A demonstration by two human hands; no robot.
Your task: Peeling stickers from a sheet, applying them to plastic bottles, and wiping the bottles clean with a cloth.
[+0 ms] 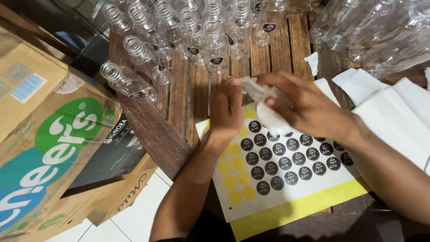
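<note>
Glossy round black stickers dot a yellow-backed sheet [286,188] at the slatted wooden table's [188,89] near edge. Above it, right hand [304,110] grips a clear plastic bottle [264,110]; left hand [226,112] pinches its end.

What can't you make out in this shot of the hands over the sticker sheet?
- Bottle, head view: mostly hidden by the left hand and right hand; sticker on it can't be told.
- Sticker sheet: top rows covered by the hands.
- Bottles at right: blurred, cut off by the edge.

Head camera looks steeply down (close) over the wooden table [273,49]; single view.
</note>
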